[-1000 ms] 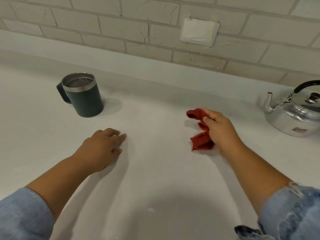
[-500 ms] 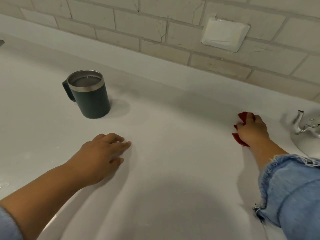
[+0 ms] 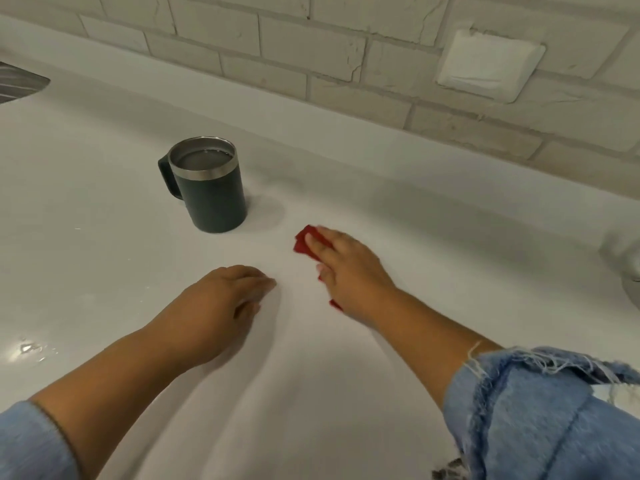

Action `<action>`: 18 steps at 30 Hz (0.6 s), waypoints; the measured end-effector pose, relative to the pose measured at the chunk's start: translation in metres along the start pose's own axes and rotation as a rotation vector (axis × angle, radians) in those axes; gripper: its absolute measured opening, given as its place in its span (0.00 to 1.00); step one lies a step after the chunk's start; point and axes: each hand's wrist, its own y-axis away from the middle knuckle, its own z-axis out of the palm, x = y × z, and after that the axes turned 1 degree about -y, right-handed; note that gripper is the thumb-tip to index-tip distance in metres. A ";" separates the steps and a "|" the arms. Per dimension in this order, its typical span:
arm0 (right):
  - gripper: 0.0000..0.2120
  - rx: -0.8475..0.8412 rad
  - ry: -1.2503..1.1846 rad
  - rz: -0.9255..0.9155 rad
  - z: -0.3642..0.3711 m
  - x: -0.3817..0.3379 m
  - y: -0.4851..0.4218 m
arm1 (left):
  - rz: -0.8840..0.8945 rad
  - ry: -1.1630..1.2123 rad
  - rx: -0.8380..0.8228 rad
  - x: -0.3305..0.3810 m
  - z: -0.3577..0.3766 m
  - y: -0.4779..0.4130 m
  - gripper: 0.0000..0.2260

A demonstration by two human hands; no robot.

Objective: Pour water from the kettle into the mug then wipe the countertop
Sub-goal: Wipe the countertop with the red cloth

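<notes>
A dark green mug [image 3: 211, 188] with a steel rim stands upright on the white countertop [image 3: 433, 244], holding water. My right hand [image 3: 349, 271] presses a red cloth [image 3: 304, 241] flat on the counter, just right of the mug; most of the cloth is hidden under the palm. Palm down on the counter lies my left hand [image 3: 214, 313], fingers together, holding nothing, a short way left of the right hand. Only a blurred sliver of the silver kettle [image 3: 628, 268] shows at the right edge.
A brick-tile wall with a white outlet cover [image 3: 485, 65] rises behind the counter. A metal sink edge [image 3: 17, 83] shows at the far left. Small water drops [image 3: 29, 348] glint on the counter at the lower left.
My right hand has swept the red cloth leftward from beside the kettle to near the mug. The view has shifted left. My left hand has stayed in place.
</notes>
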 end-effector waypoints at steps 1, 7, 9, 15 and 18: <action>0.24 -0.023 -0.023 -0.020 0.003 -0.013 0.008 | -0.031 0.011 0.027 -0.002 -0.002 0.003 0.17; 0.19 -0.214 -0.499 0.084 -0.002 -0.062 0.050 | -0.136 -0.035 0.098 -0.013 -0.013 0.026 0.16; 0.20 -0.190 -0.703 0.115 -0.019 -0.058 0.054 | -0.130 -0.029 0.092 -0.015 -0.016 0.032 0.16; 0.17 0.314 -0.644 0.417 -0.088 0.034 0.063 | -0.055 -0.041 0.006 -0.010 -0.011 0.047 0.16; 0.17 0.361 -0.352 0.719 -0.101 0.098 0.101 | -0.055 -0.072 -0.029 -0.009 -0.009 0.048 0.17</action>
